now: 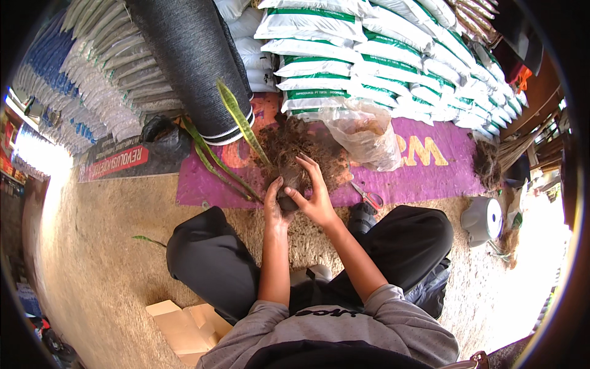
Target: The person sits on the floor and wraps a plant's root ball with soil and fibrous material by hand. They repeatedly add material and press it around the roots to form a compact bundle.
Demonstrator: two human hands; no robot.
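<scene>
Both of my hands cup a dark, rounded clump of soil (289, 200) in front of my crossed legs. My left hand (275, 204) presses on its left side, and my right hand (314, 195) curves round the right with the thumb on top. Whether a small pot or bag wraps the clump, I cannot tell. Just beyond lies a heap of loose brown soil (292, 144). A yellow-edged snake plant leaf (236, 114) stands up at its left. Other long snake plant leaves (212, 157) lean beside it, their bases near my left hand.
Scissors (369, 195) with red handles lie right of my hands on a purple banner (430, 178). A clear plastic bag (365, 135) sits behind them. Beyond are a black fabric roll (190, 61) and stacked white sacks (319, 83). A grey container (482, 221) stands right; cardboard (184, 326) lies left.
</scene>
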